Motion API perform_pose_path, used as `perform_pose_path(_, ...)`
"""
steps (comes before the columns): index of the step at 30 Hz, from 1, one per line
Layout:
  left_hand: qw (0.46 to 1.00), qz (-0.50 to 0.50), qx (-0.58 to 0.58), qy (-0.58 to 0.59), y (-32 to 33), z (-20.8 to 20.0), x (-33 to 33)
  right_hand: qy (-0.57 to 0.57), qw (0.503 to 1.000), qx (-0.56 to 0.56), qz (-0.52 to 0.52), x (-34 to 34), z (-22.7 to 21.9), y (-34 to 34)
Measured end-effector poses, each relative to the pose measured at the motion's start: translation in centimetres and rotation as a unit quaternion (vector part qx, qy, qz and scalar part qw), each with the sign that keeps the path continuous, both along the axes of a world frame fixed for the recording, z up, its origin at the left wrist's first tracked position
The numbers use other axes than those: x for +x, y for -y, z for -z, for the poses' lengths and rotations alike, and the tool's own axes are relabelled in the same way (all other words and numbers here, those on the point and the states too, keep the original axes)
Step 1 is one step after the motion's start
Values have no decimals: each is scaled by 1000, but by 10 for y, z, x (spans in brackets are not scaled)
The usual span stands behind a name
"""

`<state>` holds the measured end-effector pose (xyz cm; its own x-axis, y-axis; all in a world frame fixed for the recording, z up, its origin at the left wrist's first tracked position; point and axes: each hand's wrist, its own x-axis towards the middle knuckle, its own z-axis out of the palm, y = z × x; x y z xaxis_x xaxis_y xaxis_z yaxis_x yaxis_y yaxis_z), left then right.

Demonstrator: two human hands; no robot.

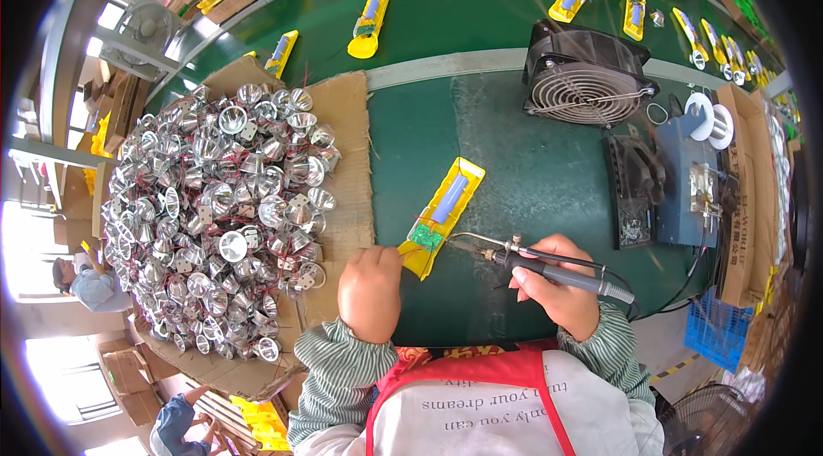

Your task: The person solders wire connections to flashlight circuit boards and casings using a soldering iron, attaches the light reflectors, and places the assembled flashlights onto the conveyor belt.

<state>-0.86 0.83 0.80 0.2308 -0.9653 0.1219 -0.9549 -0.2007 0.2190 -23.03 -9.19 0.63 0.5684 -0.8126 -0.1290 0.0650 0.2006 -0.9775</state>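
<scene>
A green worktop (523,169) lies before me. My left hand (370,291) has its fingers drawn narrow at the near end of the yellow housing (429,212); what they pinch I cannot tell. My right hand (561,285) is closed around the soldering iron (566,274), its tip just beside the housing's green circuit board (425,236). Left of me, silvery reflectors (233,246) heap on cardboard (347,165). Farther off stands a black fan (587,79); beyond it, more yellow housings (364,43).
</scene>
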Motion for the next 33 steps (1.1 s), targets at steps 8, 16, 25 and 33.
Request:
perform_pose_path(8, 915, -174, -11, -363, -4, -4, 15, -2, 1000, -3, 2, 0, 1, 2)
perform_pose_path(16, 972, -89, 7, -215, 9, 8, 11, -3, 999, 26, -22, 19, 7, 0)
perform_pose_path(25, 970, -86, -6, -227, 13, 7, 9, 9, 999, 32, -22, 33, 11, 2)
perform_pose_path(33, 972, -71, -12, -222, 12, 11, 10, -13, 998, 16, -62, 33, 17, 4)
